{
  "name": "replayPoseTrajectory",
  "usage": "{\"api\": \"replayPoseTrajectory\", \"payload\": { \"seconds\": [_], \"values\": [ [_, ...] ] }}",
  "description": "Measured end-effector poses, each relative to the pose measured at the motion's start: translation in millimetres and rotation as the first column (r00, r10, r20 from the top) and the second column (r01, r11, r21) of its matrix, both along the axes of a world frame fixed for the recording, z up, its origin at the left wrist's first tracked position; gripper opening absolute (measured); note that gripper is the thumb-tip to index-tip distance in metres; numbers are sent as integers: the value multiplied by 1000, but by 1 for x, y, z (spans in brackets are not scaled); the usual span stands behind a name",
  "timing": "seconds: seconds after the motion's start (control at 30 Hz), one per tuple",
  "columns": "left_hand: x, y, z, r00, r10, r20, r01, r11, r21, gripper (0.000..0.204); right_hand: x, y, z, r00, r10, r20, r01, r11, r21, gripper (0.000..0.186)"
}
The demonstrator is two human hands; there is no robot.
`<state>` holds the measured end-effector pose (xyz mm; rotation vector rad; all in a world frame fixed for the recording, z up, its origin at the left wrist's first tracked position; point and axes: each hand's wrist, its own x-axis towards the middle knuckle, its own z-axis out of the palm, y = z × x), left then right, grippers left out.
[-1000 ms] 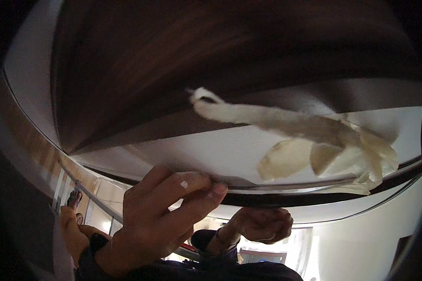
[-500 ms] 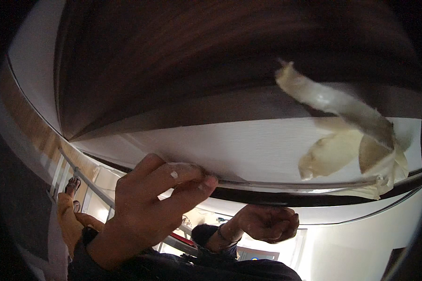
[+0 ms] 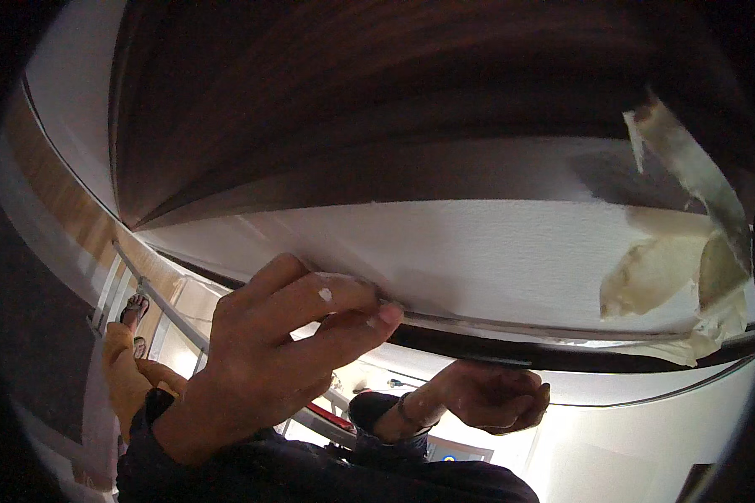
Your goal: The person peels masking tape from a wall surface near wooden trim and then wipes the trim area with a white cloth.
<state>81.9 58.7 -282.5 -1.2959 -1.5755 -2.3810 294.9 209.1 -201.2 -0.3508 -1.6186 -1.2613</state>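
- Left hand point(image 3: 268, 352), lower left of centre: thumb and fingertips drawn together at the black edge point(image 3: 554, 354); I cannot tell whether they grip anything.
- Right hand point(image 3: 497, 401), lower centre: fingers curled, contents hidden.
- Tape point(image 3: 700, 168): crumpled, far right, before the white board point(image 3: 512, 251).

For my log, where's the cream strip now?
In the head view, the cream strip is far right, in front of the white band and dark panel, beyond the right hand.
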Motion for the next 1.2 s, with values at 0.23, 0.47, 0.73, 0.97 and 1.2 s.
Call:
{"api": "replayPoseTrajectory", "payload": {
  "seconds": [0.23, 0.47, 0.73, 0.97, 1.2],
  "values": [
    [6, 3, -9, 999, 14, 29, -15, 1000, 7, 33, -43, -8, 3, 998, 41, 40, -46, 989, 139, 23],
    [5, 5, -9, 999, 49, 19, -49, 999, 22, 32, -26, -4, 11, 989, 28, 143, -51, 986, 159, 22],
    [4, -1, -11, 999, 48, 20, -47, 999, -21, 30, -26, 2, 9, 978, 146, 147, -161, 982, 94, 25],
    [7, -3, -12, 995, 46, 83, -42, 998, -46, 28, -20, 8, 10, 895, 415, 165, -404, 910, -97, 21],
    [5, -7, -28, 992, 79, 101, -66, 989, -129, 26, -23, 3, 10, 900, 397, 180, -384, 917, -104, 24]
  ]
}}
